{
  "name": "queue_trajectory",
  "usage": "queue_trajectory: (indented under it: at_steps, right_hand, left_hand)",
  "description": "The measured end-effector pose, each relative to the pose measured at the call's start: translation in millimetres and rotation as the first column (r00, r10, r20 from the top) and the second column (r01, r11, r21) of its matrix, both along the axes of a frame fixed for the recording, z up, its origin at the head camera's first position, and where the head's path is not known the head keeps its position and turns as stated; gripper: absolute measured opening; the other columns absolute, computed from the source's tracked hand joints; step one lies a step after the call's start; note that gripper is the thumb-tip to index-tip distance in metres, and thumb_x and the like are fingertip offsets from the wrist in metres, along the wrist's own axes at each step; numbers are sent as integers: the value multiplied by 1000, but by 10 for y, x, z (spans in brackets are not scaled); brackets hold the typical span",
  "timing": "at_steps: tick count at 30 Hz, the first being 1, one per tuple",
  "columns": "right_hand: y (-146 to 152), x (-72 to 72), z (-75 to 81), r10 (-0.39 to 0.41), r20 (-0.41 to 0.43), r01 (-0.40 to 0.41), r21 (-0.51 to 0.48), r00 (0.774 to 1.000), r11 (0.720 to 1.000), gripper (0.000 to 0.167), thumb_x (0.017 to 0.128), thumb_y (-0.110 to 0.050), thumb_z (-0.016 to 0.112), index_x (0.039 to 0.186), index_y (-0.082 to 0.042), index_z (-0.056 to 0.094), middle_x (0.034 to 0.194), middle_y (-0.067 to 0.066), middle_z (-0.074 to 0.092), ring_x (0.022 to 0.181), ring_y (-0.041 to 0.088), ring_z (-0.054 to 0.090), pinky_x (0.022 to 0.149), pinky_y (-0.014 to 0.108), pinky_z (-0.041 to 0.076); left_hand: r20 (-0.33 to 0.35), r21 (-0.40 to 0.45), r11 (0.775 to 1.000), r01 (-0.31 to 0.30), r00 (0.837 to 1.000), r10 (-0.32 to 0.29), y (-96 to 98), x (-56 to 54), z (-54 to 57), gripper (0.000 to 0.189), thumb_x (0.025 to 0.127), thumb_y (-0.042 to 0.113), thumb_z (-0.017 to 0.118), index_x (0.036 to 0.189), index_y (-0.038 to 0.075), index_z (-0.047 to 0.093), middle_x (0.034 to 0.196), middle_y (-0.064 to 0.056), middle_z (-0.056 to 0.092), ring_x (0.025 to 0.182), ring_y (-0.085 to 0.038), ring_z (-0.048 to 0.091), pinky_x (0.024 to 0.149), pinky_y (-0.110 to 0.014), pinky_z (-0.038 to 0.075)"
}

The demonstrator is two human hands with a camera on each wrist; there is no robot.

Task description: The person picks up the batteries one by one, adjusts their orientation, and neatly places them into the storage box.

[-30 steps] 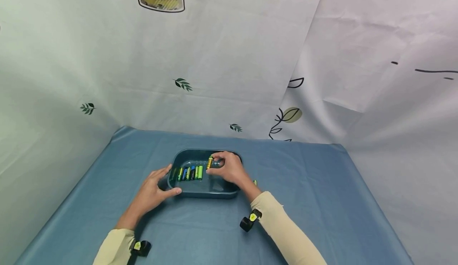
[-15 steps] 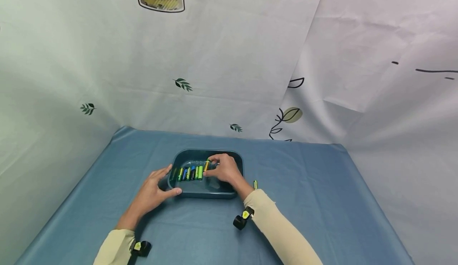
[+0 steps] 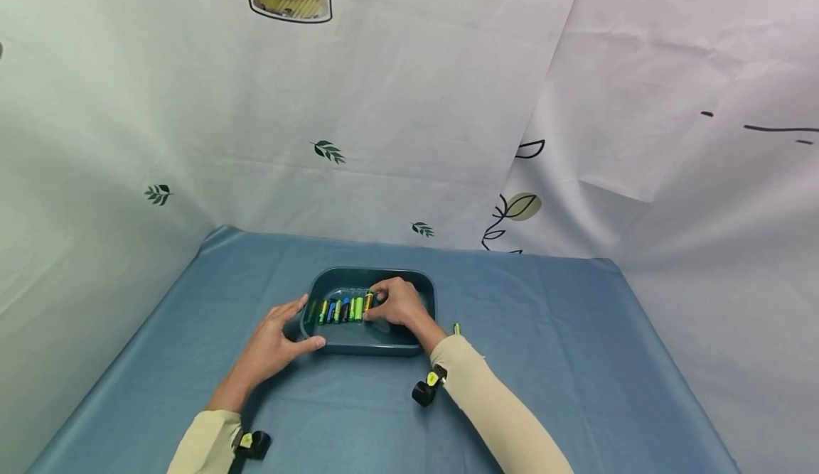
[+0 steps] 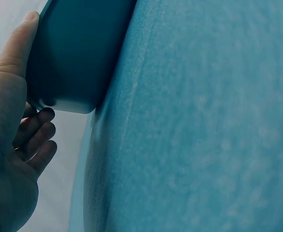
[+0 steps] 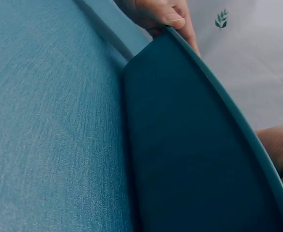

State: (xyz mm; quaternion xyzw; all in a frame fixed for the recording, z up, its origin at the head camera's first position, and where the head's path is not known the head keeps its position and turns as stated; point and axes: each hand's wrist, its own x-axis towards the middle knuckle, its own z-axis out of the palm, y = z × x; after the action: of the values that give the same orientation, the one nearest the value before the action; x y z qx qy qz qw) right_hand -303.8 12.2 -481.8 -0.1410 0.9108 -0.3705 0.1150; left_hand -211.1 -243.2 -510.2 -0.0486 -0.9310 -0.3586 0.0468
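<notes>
A dark teal tray (image 3: 377,350) sits on the blue cloth. Several green, blue and yellow batteries (image 3: 359,309) lie side by side in a row inside it. My right hand (image 3: 401,303) pinches a yellow-orange battery (image 3: 367,302) between thumb and fingers at the right end of this row. At the tray's left side, my left hand (image 3: 275,342) holds the corner. In the left wrist view its thumb (image 4: 16,46) lies along the rim and the other fingers bend below. The tray wall hides the batteries from both wrist views.
Another green battery (image 3: 457,329) stands out on the cloth (image 3: 544,374) right of the tray, partly behind the right sleeve (image 3: 493,396). White patterned fabric walls (image 3: 409,104) rise behind and at both sides of the table.
My right hand has moved left and down inside the tray, bringing the yellow-orange battery beside the row's right end. My left hand has stayed at the tray's left corner.
</notes>
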Motion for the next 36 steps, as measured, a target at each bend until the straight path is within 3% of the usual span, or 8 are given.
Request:
queue_trajectory:
  at_steps: [16,23,30,36]
  right_hand:
    - [-77,-30,-61,16,13,-17,67,1000,998,54,78,-27,92,127,-16,74,107,-1,71,103,21,63,81,37,55]
    - [-66,-36,-73,19,8,-19,57,1000,998,54,77,-28,93,126,-16,74,103,-1,70,94,19,62,77,36,54]
    - [38,14,5,-9,-33,7,-79,999,997,47,82,-29,89,125,-14,74,107,3,71,95,18,64,76,37,55]
    - [224,93,116,4,-175,-55,-288,985,956,46,90,-28,81,131,-12,70,117,11,68,96,20,61,78,36,53]
  left_hand:
    - [-6,4,1000,11,1000,-11,-2,8,4,102,81,53,84,158,3,38,155,-30,39,139,-50,39,101,-71,40]
    - [-9,8,1000,16,1000,-16,2,-4,1,101,81,51,84,157,3,38,155,-30,39,139,-51,37,101,-72,39]
    - [-13,-7,1000,15,1000,-15,-4,-10,0,102,81,52,84,157,3,39,154,-30,41,138,-51,39,101,-72,39]
    - [-15,-15,1000,17,1000,-17,-7,-4,0,101,81,51,85,157,2,39,154,-31,41,138,-52,38,100,-72,39]
